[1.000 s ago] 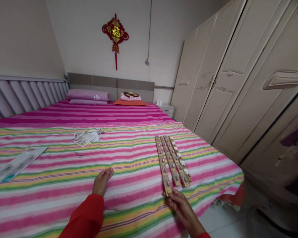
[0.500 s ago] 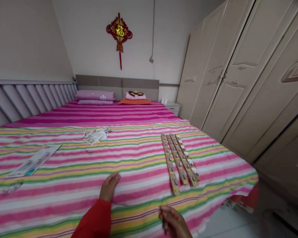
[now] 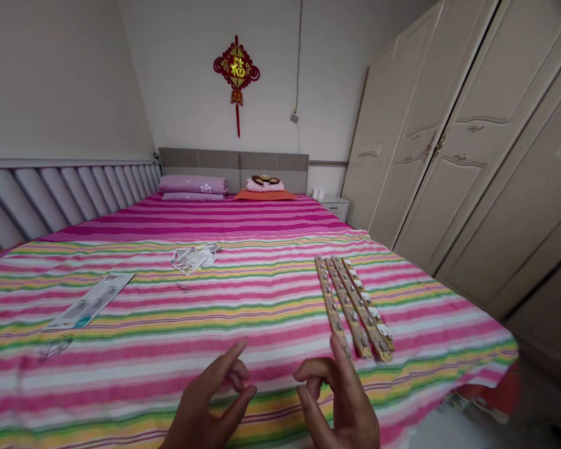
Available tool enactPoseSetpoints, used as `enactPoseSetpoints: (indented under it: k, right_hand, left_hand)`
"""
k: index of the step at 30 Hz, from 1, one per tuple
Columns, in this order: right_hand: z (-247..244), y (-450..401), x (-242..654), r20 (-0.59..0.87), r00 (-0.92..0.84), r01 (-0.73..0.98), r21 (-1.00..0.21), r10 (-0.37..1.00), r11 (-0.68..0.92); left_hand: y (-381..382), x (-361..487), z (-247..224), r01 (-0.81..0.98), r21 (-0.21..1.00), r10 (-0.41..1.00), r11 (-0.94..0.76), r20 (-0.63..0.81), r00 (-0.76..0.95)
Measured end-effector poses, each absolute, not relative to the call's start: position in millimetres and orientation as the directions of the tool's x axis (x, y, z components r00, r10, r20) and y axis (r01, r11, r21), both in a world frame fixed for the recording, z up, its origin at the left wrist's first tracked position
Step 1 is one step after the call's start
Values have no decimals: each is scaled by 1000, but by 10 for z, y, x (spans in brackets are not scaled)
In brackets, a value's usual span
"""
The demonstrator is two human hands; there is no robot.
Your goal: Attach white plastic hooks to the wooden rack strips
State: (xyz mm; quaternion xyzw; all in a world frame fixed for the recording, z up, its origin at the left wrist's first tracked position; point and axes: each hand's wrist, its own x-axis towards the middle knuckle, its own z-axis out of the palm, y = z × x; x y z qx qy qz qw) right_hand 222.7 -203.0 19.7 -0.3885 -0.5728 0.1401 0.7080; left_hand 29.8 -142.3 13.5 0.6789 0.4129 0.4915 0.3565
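Observation:
My left hand (image 3: 210,399) is raised over the front of the bed, its thumb and index finger apart and no object visible between them. Facing it, my right hand (image 3: 339,399) has its index finger pointing up and its thumb and a bent finger curved toward each other with a gap. The hands do not touch. Just beyond my right hand lie several long tan strips (image 3: 353,305) with small metal pieces along them; white round pieces (image 3: 374,312) line the rightmost one. My right hand hides the near end of the leftmost strip.
A striped sheet (image 3: 262,299) covers the bed. At left lie a clear flat packet (image 3: 96,302) and thin wire-like loops (image 3: 56,348). Farther back is a small pile of white cards or packets (image 3: 196,257). A wardrobe (image 3: 425,156) stands along the right side.
Both hands have come up and closer together, with fingers now facing each other. The view has shifted slightly, so the bed and its things appear farther right. The strips stay where they lay.

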Motion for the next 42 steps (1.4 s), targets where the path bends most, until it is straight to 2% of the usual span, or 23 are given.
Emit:
enactPoseSetpoints:
  k: [2,4,7,10,12,15,18,22,27,30,32,35,37,39,42]
  right_hand:
    - [316,-1992,2191,796,290,345,-605,532,717]
    - [394,-1909,2176,841,247,415,-540,481,732]
    - [392,-1695,2185,797,217,442,-596,564,671]
    - [190,-1435,2221,588,187,452,-763,787,463]
    - [-33,-1287,2254,439,163,472,-821,883,321]
    - [-373,-1142,2305,248,159,473,-869,956,147]
    - [-566,-1070,2336,129,151,415,-908,980,55]
    - [-534,-1054,2340,93,154,306,-951,984,42]
    - [-471,-1309,2379,186,196,114,-979,963,166]
    - [-694,-1622,2458,150,365,-15,-986,919,167]
    - [-936,-1828,2553,33,542,-193,-968,840,163]
    - [-1254,-2022,2773,-238,689,-482,-856,685,187]
    - [-1341,-2039,2951,-409,600,-651,-749,688,123]
    - [-1323,-1978,3117,-475,476,-773,-627,740,95]
    - [-1223,-1821,3284,-445,357,-869,-480,821,118]
  left_hand:
    - [-1507,278,262,239,834,865,-496,500,50]
    - [-1520,274,331,273,780,803,-562,594,-44]
    - [-1388,296,307,300,786,798,-540,592,-116]
    - [-1173,307,119,278,876,899,-395,431,-81]
    - [-1062,292,-62,276,916,946,-292,318,-55]
    - [-979,256,-299,299,933,970,-198,231,-79]
    - [-948,244,-400,308,937,975,-164,202,-95]
    - [-922,292,-376,288,944,978,-159,191,-87]
    - [-942,352,-519,280,946,986,-161,168,0]
    - [-949,313,-772,269,953,989,-139,122,79]
    - [-946,276,-938,268,958,990,-97,66,122]
    - [-952,275,-1079,268,963,988,-36,-6,153]
    - [-972,335,-1080,256,967,985,3,-47,166]
    - [-1005,432,-1023,221,975,979,39,-81,185]
    - [-1073,576,-887,161,982,959,103,-141,245]
